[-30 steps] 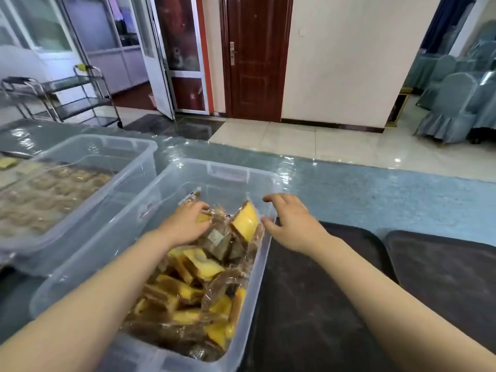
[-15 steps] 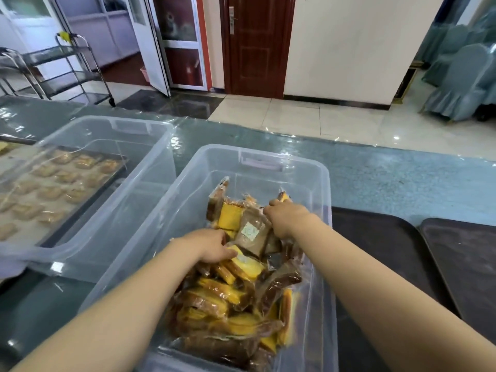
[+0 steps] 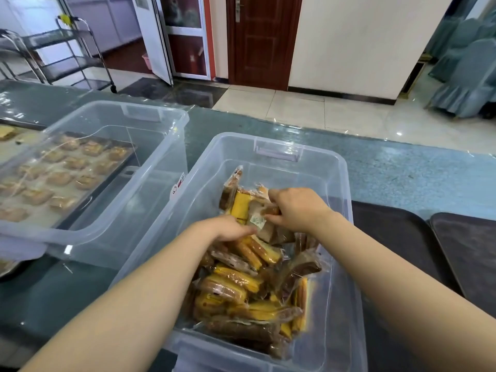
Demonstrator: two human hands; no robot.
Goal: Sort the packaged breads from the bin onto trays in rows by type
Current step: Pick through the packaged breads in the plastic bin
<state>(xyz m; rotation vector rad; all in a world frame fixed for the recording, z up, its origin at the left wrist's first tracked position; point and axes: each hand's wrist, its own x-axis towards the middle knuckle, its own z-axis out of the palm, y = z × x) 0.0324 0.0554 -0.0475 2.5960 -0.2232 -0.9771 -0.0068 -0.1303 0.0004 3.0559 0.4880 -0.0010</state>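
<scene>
While both your hands are down inside the clear bin (image 3: 335,167) in the middle of the table (image 3: 402,173), the packaged breads (image 3: 241,288) lie heaped in its near and middle part, yellow and brown pieces in clear wrappers. Your right hand (image 3: 298,209) has its fingers curled round a wrapped bread with a small label (image 3: 257,221) at the far end of the heap, so that grip is clamped on the package. Your left hand (image 3: 228,228) rests palm down on the heap just beside it, fingertips touching the same labelled package; its fingers are hidden among the wrappers, so you cannot tell whether that grip is closed or apart. Right of the bin two dark trays (image 3: 402,237) lie side by side on the table, the nearer one touching the bin's right wall. Left of the bin stands a second clear bin (image 3: 115,114), and beyond its left wall a metal tray of wrapped pastries (image 3: 61,173) shows through the plastic. Farther off, a wheeled metal cart (image 3: 67,49) stands on the floor near a dark red door (image 3: 263,41).
</scene>
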